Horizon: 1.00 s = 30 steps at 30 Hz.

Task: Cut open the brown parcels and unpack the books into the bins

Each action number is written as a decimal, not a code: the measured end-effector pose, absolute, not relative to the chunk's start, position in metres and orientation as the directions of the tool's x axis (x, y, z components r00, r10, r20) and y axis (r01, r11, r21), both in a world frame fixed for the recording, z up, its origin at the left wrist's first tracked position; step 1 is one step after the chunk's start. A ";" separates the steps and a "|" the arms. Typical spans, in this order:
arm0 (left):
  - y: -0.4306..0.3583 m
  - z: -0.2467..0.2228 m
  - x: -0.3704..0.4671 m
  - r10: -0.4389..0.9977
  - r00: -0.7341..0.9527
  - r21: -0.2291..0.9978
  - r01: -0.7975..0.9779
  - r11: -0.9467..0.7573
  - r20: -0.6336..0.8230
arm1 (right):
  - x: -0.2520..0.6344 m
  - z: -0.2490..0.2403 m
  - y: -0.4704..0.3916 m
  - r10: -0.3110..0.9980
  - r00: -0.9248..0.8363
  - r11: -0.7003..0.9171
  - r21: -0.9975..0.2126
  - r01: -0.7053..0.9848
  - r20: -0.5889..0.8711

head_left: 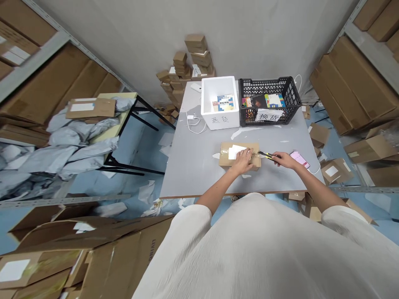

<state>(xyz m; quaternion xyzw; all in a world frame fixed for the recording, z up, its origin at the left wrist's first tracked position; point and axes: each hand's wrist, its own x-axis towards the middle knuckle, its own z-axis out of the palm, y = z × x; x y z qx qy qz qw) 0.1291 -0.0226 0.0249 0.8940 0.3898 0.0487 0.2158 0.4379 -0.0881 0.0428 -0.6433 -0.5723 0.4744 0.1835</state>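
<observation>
A taped cardboard box (225, 154) with white labels on top lies near the front of the grey table (187, 166). My left hand (243, 161) rests on top of the box with its fingers spread across the label's right side. To the right of the box, my right hand (282, 159) is wrapped round a black and yellow utility knife (268, 156). The knife points left, its tip at the box's right end, over the tape. Whether the blade touches the cardboard is too small to tell.
Behind the box stand a white foam bin (220, 120) and a black crate (294, 101), both holding books. A pink-screened phone (299, 159) lies right of my right hand. Stacked boxes (199, 58) stand by the wall; grey parcels (77, 133) cover a left-hand table (107, 132).
</observation>
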 end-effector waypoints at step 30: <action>0.016 0.024 0.148 0.780 0.606 0.353 0.771 -0.530 -0.153 | 0.422 0.026 -0.108 0.975 -0.174 0.075 -0.530 0.844 -0.140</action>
